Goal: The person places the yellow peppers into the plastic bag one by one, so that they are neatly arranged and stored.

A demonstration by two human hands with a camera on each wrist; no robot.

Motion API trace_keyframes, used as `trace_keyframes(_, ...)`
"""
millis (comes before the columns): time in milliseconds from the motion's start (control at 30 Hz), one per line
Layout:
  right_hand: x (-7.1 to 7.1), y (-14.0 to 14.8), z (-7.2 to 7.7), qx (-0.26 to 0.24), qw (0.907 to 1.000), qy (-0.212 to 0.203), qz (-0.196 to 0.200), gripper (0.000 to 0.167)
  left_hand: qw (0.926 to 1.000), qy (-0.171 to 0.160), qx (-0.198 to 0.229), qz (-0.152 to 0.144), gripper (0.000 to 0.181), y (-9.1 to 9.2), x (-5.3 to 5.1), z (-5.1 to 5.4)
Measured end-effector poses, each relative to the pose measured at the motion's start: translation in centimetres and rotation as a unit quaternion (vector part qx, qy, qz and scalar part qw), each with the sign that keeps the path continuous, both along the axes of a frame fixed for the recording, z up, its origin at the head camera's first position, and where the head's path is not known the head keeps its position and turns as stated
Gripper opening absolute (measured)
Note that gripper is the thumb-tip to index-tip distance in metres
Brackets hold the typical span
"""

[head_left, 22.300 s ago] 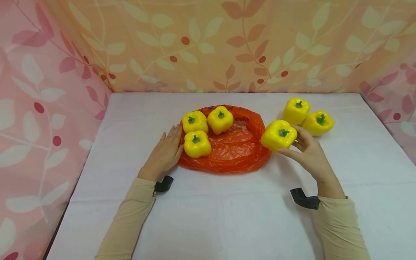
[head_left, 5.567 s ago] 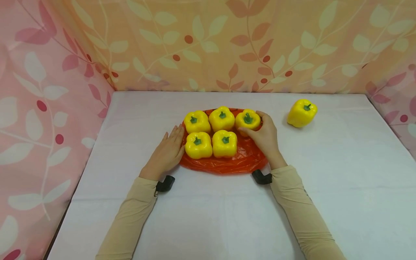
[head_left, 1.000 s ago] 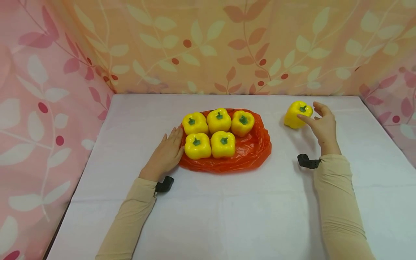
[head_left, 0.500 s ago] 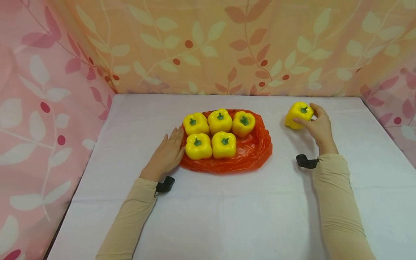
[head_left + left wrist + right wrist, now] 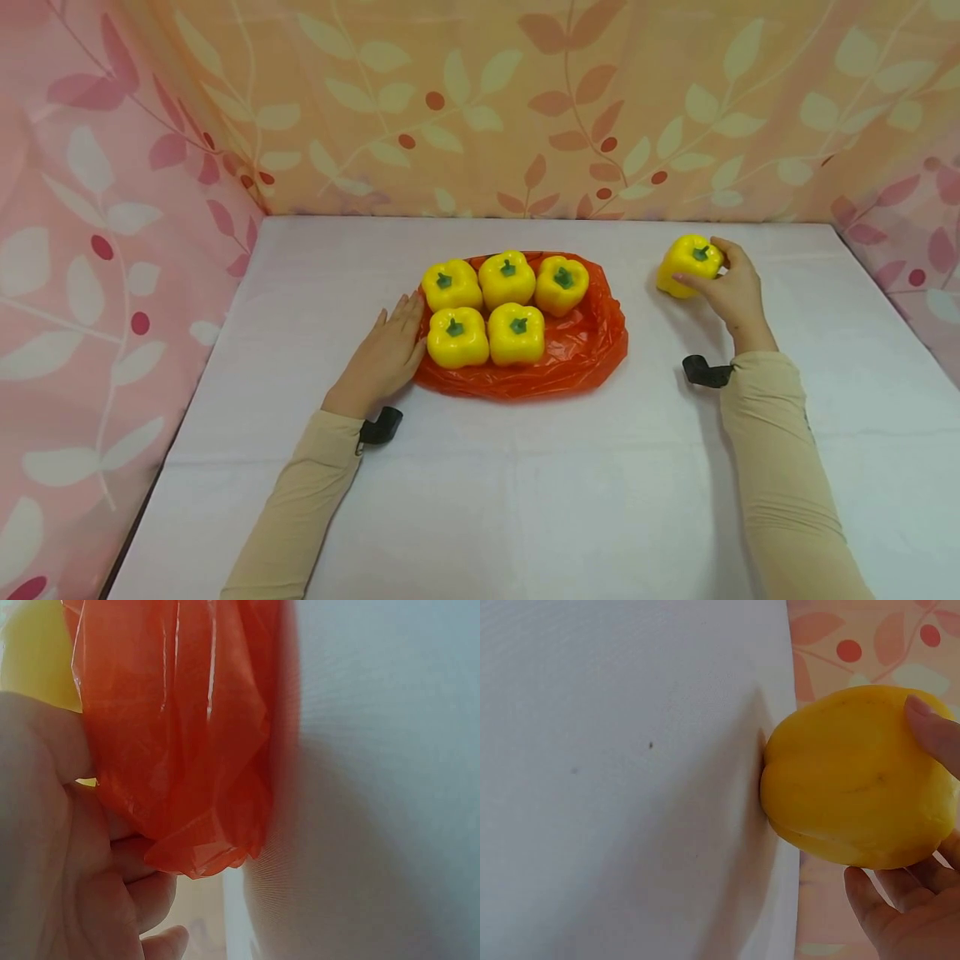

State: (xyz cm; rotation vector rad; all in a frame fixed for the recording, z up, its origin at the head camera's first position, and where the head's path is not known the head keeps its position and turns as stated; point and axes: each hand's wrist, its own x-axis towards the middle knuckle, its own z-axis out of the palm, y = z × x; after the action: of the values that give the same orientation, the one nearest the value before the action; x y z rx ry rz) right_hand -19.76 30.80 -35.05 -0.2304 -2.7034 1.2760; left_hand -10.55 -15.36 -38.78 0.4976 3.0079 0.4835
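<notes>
At the back right of the table, my right hand [image 5: 733, 296] grips a yellow bell pepper [image 5: 686, 265] between thumb and fingers; the pepper [image 5: 859, 776] stands on the cloth in the right wrist view. My left hand [image 5: 382, 354] lies with straight fingers along the left side of a red plastic bag [image 5: 577, 350]. The left wrist view shows the bag's crumpled edge [image 5: 187, 742] against those fingers. Several yellow bell peppers with green stems stand on the bag: a back row including one at its right end [image 5: 561, 286], and two in front, among them a right one [image 5: 516, 335].
White cloth covers the table [image 5: 487, 492]. Behind it hangs a leaf-patterned orange curtain [image 5: 480, 108], with a pink one [image 5: 75, 292] on the left. The bag's right part shows bare red plastic beside the front peppers.
Over the longer span, more peppers came to stand on the bag. In the last second my right hand moved left and closed round the remote pepper. My left hand stayed put.
</notes>
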Motion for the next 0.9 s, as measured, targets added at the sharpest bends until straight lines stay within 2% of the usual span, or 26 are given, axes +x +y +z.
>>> trace_keyframes(900, 1.6, -1.7, 2.0, -0.027, 0.9988, 0.041, -0.004, 0.083, 0.9999, 0.003, -0.010, -0.002, 0.063, -0.1, -0.2, -0.2)
